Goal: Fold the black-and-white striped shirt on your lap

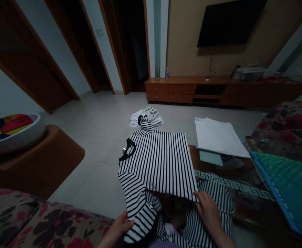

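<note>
A black-and-white striped shirt (157, 162) lies spread in front of me over a low glass table, its black collar at the left and a sleeve hanging down. My left hand (120, 229) grips the striped sleeve near its cuff at the bottom. My right hand (209, 210) pinches the lower right corner of the folded body of the shirt, fingers closed on the cloth.
A folded white cloth (219, 137) lies on the table (241, 187) to the right. A crumpled white garment (147, 116) lies farther off. A green-blue mat (289, 182), floral sofa (37, 220), wooden side table with a bowl (13, 132), TV cabinet (192, 90).
</note>
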Demonstrator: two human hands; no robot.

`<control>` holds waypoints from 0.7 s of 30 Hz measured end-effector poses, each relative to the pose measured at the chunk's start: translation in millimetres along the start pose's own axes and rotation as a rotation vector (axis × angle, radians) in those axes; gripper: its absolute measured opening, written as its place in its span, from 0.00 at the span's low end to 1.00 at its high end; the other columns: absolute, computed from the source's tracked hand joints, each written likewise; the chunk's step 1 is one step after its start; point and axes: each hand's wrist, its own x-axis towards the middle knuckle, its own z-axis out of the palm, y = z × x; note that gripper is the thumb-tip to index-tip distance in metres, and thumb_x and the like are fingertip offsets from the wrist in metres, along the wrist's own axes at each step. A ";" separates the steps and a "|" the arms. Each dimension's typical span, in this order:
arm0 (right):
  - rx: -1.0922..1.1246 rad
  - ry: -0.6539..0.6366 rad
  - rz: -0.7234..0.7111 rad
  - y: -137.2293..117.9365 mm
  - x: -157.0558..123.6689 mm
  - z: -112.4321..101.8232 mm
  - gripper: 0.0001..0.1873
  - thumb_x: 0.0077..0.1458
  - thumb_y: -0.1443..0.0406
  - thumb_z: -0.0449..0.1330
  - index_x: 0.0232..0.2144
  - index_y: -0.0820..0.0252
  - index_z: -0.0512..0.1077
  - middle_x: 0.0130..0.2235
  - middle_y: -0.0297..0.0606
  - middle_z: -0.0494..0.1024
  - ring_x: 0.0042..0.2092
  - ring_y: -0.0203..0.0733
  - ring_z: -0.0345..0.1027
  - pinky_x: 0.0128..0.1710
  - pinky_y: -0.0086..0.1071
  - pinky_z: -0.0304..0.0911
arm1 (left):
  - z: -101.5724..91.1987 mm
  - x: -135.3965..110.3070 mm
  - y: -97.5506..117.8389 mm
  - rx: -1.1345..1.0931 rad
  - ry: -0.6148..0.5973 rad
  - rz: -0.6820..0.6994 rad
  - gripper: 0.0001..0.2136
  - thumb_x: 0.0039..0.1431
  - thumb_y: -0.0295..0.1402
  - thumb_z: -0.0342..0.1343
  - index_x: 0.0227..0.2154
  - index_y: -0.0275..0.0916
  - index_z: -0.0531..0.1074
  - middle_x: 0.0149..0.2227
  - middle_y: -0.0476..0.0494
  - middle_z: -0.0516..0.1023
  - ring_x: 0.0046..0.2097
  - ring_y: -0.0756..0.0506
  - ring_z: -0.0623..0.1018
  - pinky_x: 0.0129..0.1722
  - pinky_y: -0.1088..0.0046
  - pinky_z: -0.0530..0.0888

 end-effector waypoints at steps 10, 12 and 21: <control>0.002 -0.023 0.004 0.6 0.1 -2.4 0.21 0.49 0.75 0.50 0.46 0.57 0.67 0.41 0.40 0.71 0.45 0.46 0.65 0.45 0.38 0.61 | -63.0 5.7 -22.1 1.307 0.602 0.479 0.32 0.45 0.22 0.48 0.57 0.45 0.63 0.61 0.38 0.62 0.59 0.37 0.65 0.58 0.56 0.62; 0.009 -0.017 0.003 1.4 -0.5 -2.5 0.22 0.49 0.76 0.50 0.46 0.56 0.68 0.40 0.40 0.71 0.45 0.45 0.65 0.45 0.37 0.62 | -59.9 10.3 -22.0 1.481 0.468 0.701 0.34 0.48 0.19 0.46 0.59 0.54 0.60 0.64 0.45 0.58 0.63 0.40 0.59 0.61 0.55 0.57; 0.125 -0.019 -0.032 5.1 -1.1 -10.3 0.13 0.56 0.69 0.51 0.42 0.57 0.71 0.38 0.40 0.73 0.43 0.44 0.67 0.43 0.37 0.63 | -10.3 21.5 21.5 1.360 -0.204 0.772 0.21 0.59 0.32 0.50 0.55 0.56 0.65 0.59 0.49 0.66 0.61 0.43 0.64 0.62 0.58 0.57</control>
